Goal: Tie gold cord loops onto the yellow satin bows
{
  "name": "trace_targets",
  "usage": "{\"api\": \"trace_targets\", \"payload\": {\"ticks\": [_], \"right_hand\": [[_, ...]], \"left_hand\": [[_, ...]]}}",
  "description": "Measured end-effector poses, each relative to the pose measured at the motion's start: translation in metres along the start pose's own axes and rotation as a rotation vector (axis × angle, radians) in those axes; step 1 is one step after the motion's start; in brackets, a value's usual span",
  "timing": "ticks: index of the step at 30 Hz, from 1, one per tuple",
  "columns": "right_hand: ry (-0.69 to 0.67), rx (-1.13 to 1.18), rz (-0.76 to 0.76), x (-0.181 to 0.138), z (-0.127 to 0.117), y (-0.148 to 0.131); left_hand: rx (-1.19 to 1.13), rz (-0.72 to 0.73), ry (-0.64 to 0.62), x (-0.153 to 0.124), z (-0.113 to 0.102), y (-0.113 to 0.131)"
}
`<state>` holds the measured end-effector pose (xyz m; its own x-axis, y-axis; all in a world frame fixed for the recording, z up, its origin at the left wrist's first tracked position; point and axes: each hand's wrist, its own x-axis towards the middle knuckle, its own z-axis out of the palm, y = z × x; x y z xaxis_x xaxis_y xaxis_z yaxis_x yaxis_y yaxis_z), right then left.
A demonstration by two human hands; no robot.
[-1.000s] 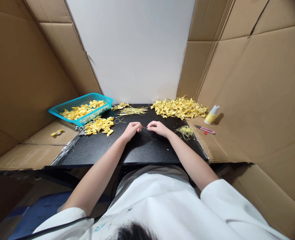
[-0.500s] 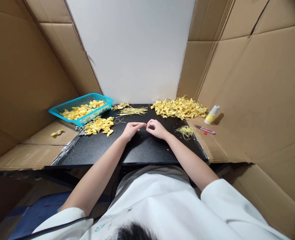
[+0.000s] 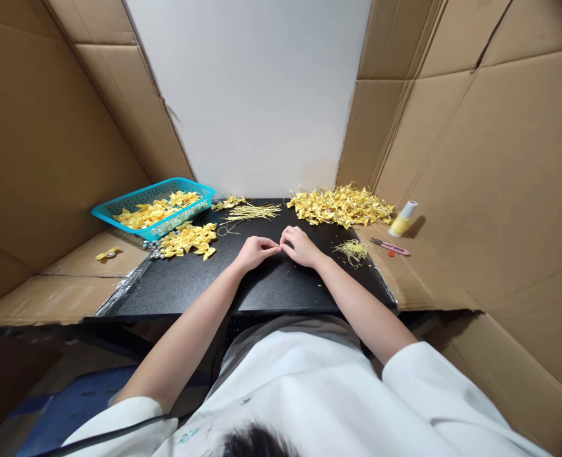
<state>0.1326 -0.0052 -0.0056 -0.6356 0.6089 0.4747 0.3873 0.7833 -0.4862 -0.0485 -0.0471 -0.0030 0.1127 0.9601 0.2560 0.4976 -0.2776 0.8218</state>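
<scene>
My left hand (image 3: 255,251) and my right hand (image 3: 300,245) meet fingertip to fingertip over the middle of the black mat (image 3: 190,285). Both hands are pinched shut around something very small between them; I cannot make out what it is. Behind them lies a bundle of thin gold strands (image 3: 250,211). A loose heap of small yellow ribbon bows (image 3: 188,238) sits to the left of my left hand. A bigger pile of yellow bows (image 3: 340,204) lies at the back right.
A turquoise basket (image 3: 119,204) holding yellow bows stands at the back left. Yellow thread scraps (image 3: 354,250), pink-handled snips (image 3: 389,246) and a yellow thread spool (image 3: 403,218) lie to the right. Cardboard walls close in both sides; a single bow (image 3: 106,254) rests on the left cardboard.
The hands, a short gap apart with a thin strand between them a second ago, have come together until their fingertips touch. The strand no longer shows.
</scene>
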Motion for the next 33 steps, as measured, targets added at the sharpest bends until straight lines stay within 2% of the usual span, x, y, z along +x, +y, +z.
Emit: {"api": "trace_targets", "payload": {"ticks": [7, 16, 24, 33], "right_hand": [[0.032, 0.09, 0.066, 0.006, 0.005, 0.007], [0.046, 0.265, 0.195, 0.01, 0.006, 0.016], [-0.053, 0.365, 0.184, 0.006, 0.011, 0.01], [-0.017, 0.404, 0.178, 0.008, 0.015, 0.008]], "left_hand": [[-0.023, 0.05, -0.033, 0.0, 0.003, 0.001], [-0.155, 0.03, -0.051, 0.003, 0.005, 0.0], [-0.255, 0.007, 0.02, 0.003, 0.004, -0.001], [-0.251, -0.002, 0.163, 0.006, 0.004, -0.005]]}}
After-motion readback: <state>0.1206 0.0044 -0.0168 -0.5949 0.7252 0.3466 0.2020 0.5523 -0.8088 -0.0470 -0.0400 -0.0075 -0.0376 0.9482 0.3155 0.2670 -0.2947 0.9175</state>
